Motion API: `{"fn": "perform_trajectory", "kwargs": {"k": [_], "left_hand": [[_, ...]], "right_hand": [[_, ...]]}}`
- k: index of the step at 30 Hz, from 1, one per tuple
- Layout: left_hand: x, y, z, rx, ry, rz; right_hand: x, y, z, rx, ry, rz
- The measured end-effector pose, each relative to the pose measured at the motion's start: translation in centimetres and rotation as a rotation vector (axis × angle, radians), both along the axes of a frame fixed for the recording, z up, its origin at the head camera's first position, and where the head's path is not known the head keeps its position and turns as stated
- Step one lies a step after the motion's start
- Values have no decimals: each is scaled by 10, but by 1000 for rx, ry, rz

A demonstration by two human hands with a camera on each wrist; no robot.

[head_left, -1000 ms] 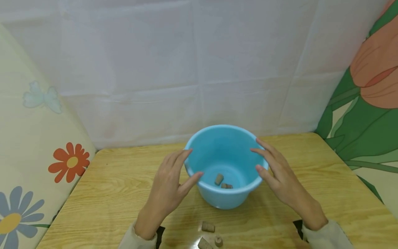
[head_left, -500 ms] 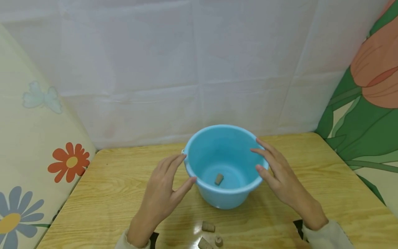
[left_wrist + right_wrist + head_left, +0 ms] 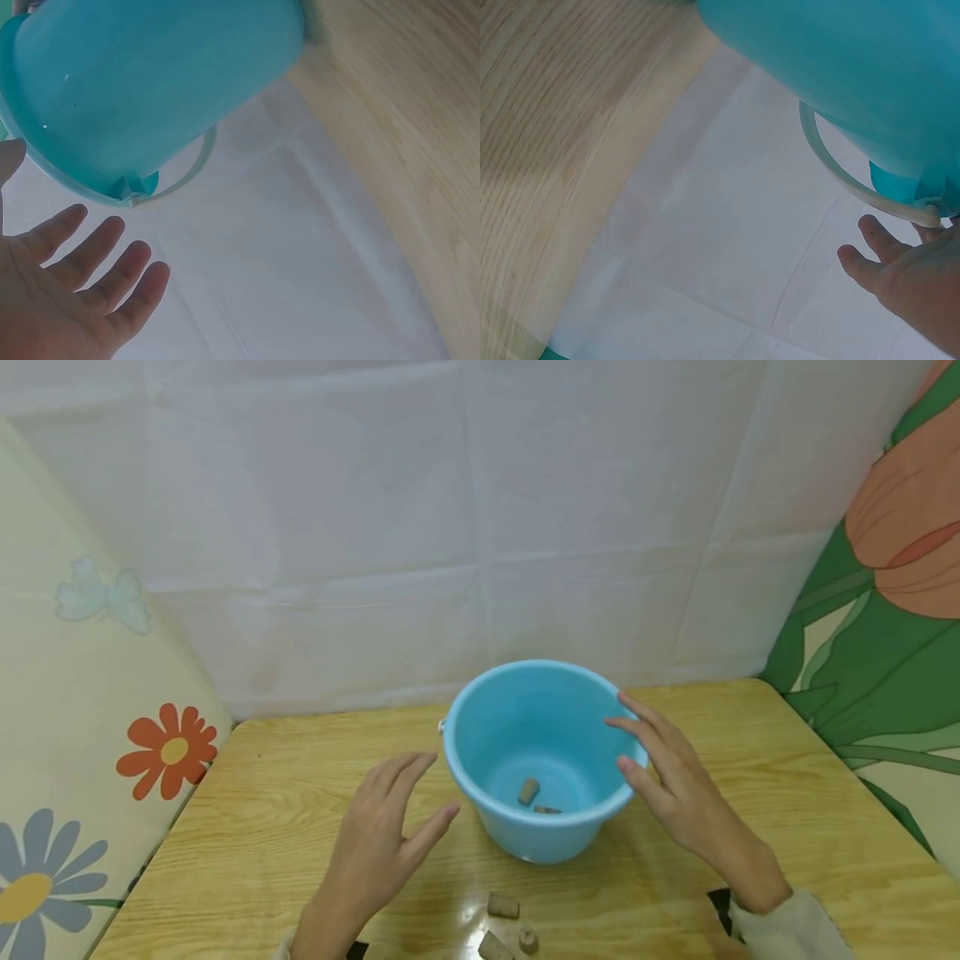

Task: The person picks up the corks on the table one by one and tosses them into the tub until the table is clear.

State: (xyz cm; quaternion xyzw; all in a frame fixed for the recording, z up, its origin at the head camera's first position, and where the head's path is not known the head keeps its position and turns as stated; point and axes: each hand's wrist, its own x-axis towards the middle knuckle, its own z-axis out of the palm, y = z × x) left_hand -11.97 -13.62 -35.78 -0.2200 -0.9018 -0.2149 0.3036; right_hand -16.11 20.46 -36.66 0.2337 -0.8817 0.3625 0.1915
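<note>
A light blue bucket (image 3: 546,839) stands upright on the table in the head view. Two corks, one at the inner bottom (image 3: 528,791) and one partly hidden by the front rim (image 3: 547,810), lie inside it. My left hand (image 3: 378,831) hovers left of the bucket, apart from the rim, with fingers spread and nothing in them. At the right rim, my right hand (image 3: 678,785) has its relaxed fingers reaching over the edge; whether they press on it I cannot tell. The right wrist view shows the bucket's pale handle (image 3: 840,172) beside those fingers.
Three more corks lie on the table in front of the bucket: one lying sideways (image 3: 503,905), one showing its end (image 3: 528,940), and one at the frame's bottom edge (image 3: 494,947). A white cloth (image 3: 337,527) hangs behind the wooden table (image 3: 270,827). Flowered panels flank both sides.
My left hand has drawn away from the bucket's left rim, moving left and toward me. My right hand and the bucket have stayed in place.
</note>
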Motion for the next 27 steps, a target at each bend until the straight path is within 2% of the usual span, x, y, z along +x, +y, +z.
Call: {"fn": "perform_trajectory", "kwargs": {"k": [12, 16, 27], "left_hand": [[7, 1, -13, -47, -34, 0], [8, 3, -17, -60, -32, -8], [11, 8, -29, -81, -82, -13]], "right_hand": [[0, 1, 1, -2, 12, 11], [0, 0, 0, -3, 5, 8], [0, 0, 2, -4, 6, 8]]}}
